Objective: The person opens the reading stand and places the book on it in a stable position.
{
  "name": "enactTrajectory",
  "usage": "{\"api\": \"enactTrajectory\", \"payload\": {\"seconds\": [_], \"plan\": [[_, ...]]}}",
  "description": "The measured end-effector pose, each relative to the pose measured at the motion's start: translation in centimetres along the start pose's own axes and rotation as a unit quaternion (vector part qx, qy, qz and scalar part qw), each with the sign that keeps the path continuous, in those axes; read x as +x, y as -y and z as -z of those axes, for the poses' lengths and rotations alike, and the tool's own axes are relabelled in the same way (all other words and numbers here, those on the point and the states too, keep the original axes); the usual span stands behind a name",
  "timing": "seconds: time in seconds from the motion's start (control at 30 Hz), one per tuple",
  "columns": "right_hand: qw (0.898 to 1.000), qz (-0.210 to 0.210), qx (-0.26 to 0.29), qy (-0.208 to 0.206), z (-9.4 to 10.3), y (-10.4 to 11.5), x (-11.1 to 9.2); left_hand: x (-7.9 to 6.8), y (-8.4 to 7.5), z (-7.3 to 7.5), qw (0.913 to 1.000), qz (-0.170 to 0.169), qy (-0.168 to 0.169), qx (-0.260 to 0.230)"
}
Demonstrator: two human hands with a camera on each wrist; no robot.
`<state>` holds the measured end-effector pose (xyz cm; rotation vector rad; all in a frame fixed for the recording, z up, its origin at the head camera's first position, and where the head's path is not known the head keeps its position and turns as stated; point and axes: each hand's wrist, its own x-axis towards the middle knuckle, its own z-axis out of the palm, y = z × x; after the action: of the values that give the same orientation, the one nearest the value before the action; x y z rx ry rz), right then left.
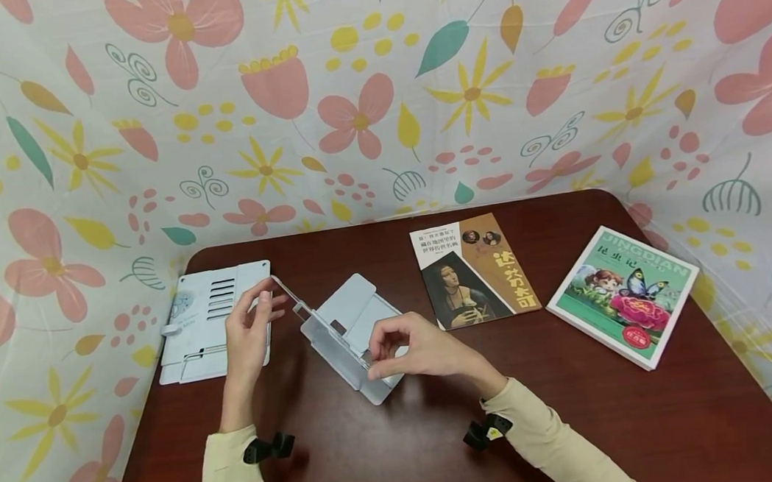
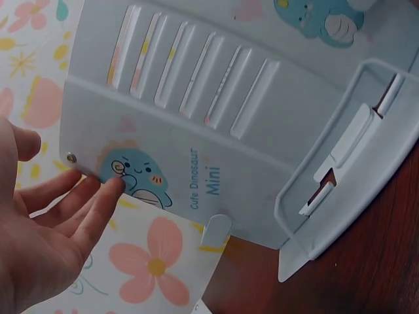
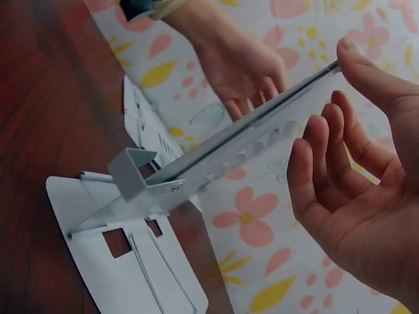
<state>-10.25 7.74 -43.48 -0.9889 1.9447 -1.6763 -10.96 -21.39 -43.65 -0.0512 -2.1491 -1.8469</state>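
A white metal book stand [image 1: 353, 300] is unfolded at the middle of the table, its panel [image 2: 186, 124] raised nearly upright. Slots, blue dinosaurs and the words "Cute Dinosaur Mini" mark that panel in the left wrist view. My left hand [image 1: 247, 338] is at one end of the panel, fingers extended, the fingertips [image 2: 112, 186] meeting its edge. At the opposite end is my right hand [image 1: 422, 349]. Its thumb [image 3: 353, 62] touches the panel's edge in the right wrist view, while the other fingers bend loosely, apart from the metal.
A second white stand [image 1: 195, 323] lies flat at the table's left. Further right are a book with a painted portrait [image 1: 477, 272] and a thick green-covered book [image 1: 622, 296]. A flower-patterned cloth [image 1: 368, 168] hangs behind the dark table [image 1: 372, 455].
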Motion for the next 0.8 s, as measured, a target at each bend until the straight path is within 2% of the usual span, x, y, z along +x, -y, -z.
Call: {"api": "enactTrajectory", "payload": {"seconds": [0.17,0.3,0.67,0.8], "plan": [[0.999,-0.004,-0.052,-0.017,-0.9,0.1,0.7,0.2,-0.2,-0.6,0.9991,-0.004,0.038,-0.018],[0.997,-0.003,-0.068,-0.026,-1.5,0.3,1.1,0.3,-0.3,-1.1,0.9981,-0.009,0.057,-0.020],[0.994,-0.009,-0.104,-0.041,-2.7,0.7,2.1,-0.1,-0.8,-2.1,0.9949,0.011,0.097,0.024],[0.991,0.000,-0.124,-0.054,-3.4,0.5,2.5,-0.5,-1.1,-2.5,0.9915,0.004,0.126,0.032]]}}
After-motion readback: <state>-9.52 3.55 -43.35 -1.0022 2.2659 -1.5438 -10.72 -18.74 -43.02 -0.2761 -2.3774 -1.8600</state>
